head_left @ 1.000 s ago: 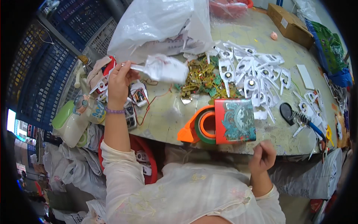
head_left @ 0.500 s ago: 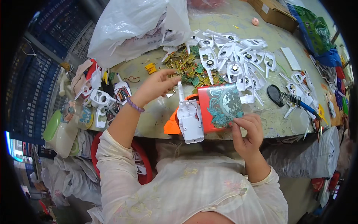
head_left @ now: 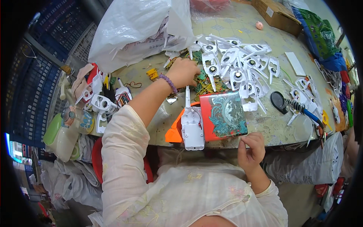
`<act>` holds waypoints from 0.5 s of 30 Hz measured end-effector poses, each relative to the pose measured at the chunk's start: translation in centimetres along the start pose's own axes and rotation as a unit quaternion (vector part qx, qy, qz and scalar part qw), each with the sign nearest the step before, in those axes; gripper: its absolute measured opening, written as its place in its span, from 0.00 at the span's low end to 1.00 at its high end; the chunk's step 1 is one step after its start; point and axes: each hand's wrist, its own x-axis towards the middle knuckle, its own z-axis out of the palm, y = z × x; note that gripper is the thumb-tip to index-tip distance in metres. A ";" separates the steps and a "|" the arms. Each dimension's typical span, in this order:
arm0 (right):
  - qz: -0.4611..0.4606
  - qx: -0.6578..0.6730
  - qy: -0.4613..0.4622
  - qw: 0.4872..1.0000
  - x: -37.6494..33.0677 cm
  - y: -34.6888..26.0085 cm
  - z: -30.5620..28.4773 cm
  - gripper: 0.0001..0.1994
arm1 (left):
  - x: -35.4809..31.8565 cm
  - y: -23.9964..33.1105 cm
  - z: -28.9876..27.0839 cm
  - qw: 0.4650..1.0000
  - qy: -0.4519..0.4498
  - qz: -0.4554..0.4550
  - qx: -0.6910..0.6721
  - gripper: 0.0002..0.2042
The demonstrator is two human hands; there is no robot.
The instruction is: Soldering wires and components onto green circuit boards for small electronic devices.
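My left hand point(head_left: 183, 72), a purple bead bracelet at its wrist, reaches over a heap of green circuit boards with yellow wires point(head_left: 207, 84). Its fingers bend down together at the heap; what they hold, if anything, is hidden. Below it lies a white plastic housing point(head_left: 193, 130), open side up, its long narrow stem pointing away from me. An orange plastic piece point(head_left: 175, 130) is on its left, a red tin with a teal pattern point(head_left: 223, 115) on its right. My right hand point(head_left: 252, 149) is closed near the tin's lower right corner, its contents too small to make out.
White plastic frames with round black centres point(head_left: 236, 73) pile up behind the tin. A soldering iron with a blue handle point(head_left: 308, 111) rests at the right. A large white bag point(head_left: 140, 34) stands at the back left, and a yellow part point(head_left: 152, 73) lies in front of it.
My left hand has left the tip of the housing's stem and moved away and right to the circuit boards. My right hand has dropped slightly, away from the tin's edge.
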 end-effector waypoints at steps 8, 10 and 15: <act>0.019 0.019 0.015 1.000 0.2 0.4 -0.4 0.12 | -1.6 -2.1 -3.3 0.905 0.094 -0.158 -0.383 0.20; 0.026 0.029 0.029 0.999 0.4 0.6 -0.3 0.11 | -2.8 -2.5 -3.5 0.870 0.090 -0.201 -0.442 0.19; 0.064 0.067 0.043 0.995 1.6 0.5 0.1 0.11 | -4.1 -2.9 -2.0 0.700 0.134 -0.346 -0.610 0.17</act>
